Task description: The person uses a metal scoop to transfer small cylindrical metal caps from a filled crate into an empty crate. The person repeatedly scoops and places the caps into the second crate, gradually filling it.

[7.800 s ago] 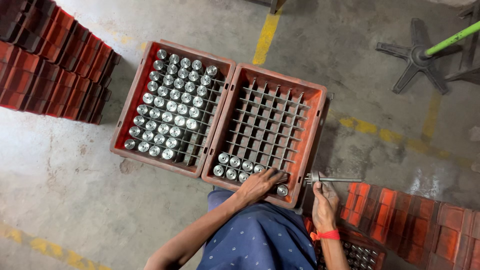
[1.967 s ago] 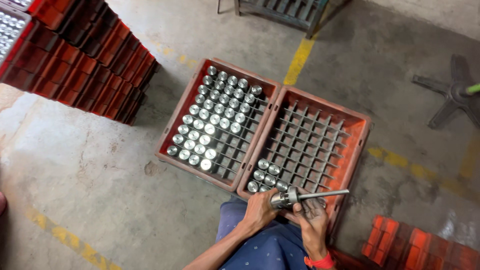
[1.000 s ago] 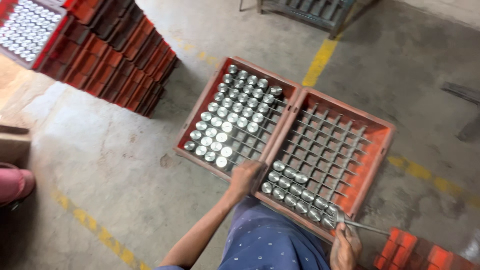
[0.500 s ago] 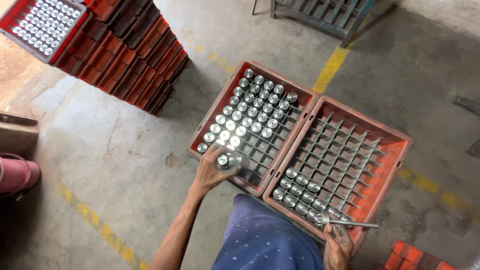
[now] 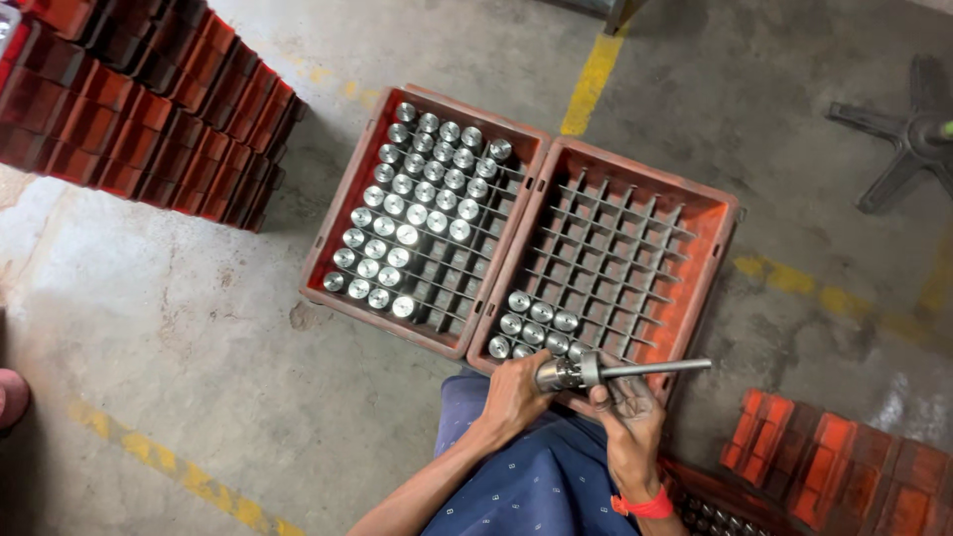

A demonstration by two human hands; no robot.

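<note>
Currently both hands meet over the near edge of the right crate (image 5: 717, 230). Left hand (image 5: 516, 390) is clenched around a short silver metal cylinder (image 5: 552, 374), pressing it onto the head end of a long steel rod tool (image 5: 635, 369). Right hand (image 5: 627, 405) grips that tool from below, fingers wrapped under the collar, shaft sticking out to the right, roughly level. Cylinder and tool head are touching; can't tell how far one seats in the other. Right crate, red plastic with a grid divider, is mostly unfilled: one short row of silver cylinders (image 5: 536, 316) plus a few more sits in its near left corner, just beside the hands. Left crate (image 5: 342, 208), same type, butts against it and carries many upright cylinders (image 5: 417, 208), with the near right cells bare. Both crates sit on a grey concrete floor (image 5: 169, 337) with yellow painted lines (image 5: 594, 74). Stacked red crates (image 5: 139, 109) stand far left, more red crates (image 5: 844, 467) at bottom right. Black star-shaped chair base (image 5: 898, 139) lies at top right. Person wears blue dotted fabric (image 5: 541, 486) and a red wristband (image 5: 643, 506) on the right wrist.
</note>
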